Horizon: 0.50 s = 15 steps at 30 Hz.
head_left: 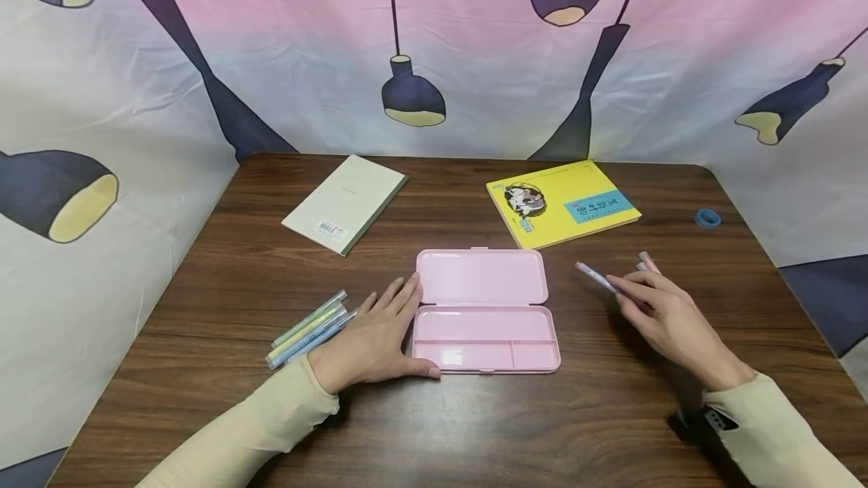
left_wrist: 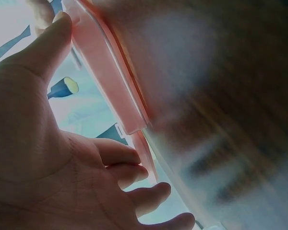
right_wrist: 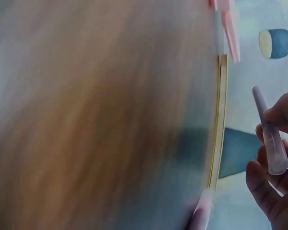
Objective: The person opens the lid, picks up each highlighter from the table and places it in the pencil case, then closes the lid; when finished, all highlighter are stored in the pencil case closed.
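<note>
**Peripheral Layout, Head View**

Pale green notebook: left of frame center, lying flat at an angle; barcode label near its lower edge. Yellow book: upper right of center; blue panel on cover. Blue ring: right side of frame. Wood-grain table: middle and lower frame. Fabric backdrop: upper frame; printed with dark hanging lamps.
</note>
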Each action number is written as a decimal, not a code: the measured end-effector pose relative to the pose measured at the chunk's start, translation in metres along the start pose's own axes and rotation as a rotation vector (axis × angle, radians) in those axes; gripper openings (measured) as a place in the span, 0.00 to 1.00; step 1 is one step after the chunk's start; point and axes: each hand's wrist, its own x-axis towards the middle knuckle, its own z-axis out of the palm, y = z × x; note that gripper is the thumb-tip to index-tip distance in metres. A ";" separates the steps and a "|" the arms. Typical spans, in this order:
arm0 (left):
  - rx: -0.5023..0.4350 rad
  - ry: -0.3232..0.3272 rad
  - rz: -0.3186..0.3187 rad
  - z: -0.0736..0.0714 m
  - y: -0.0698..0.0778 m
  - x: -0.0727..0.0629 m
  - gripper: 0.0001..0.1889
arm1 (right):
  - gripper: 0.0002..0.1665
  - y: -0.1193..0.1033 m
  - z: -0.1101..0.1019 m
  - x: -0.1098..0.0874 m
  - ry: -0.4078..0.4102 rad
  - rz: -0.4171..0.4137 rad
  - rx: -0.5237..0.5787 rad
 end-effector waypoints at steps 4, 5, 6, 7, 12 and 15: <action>0.003 -0.003 0.001 -0.001 0.000 0.000 0.66 | 0.21 -0.008 0.007 0.011 0.028 -0.087 0.029; 0.005 -0.003 0.001 -0.001 0.000 0.000 0.66 | 0.21 -0.011 0.008 0.014 0.023 -0.096 0.033; 0.005 -0.003 0.001 -0.001 0.000 0.000 0.66 | 0.22 -0.014 0.010 0.016 0.017 -0.107 0.040; 0.005 -0.003 0.001 -0.001 0.000 0.000 0.66 | 0.21 -0.018 0.011 0.019 0.006 -0.113 0.043; 0.008 0.002 0.002 -0.001 0.001 0.000 0.66 | 0.22 -0.036 0.017 0.032 -0.059 -0.173 0.065; 0.014 0.004 0.004 0.000 0.000 0.000 0.66 | 0.22 -0.045 0.020 0.040 -0.096 -0.211 0.074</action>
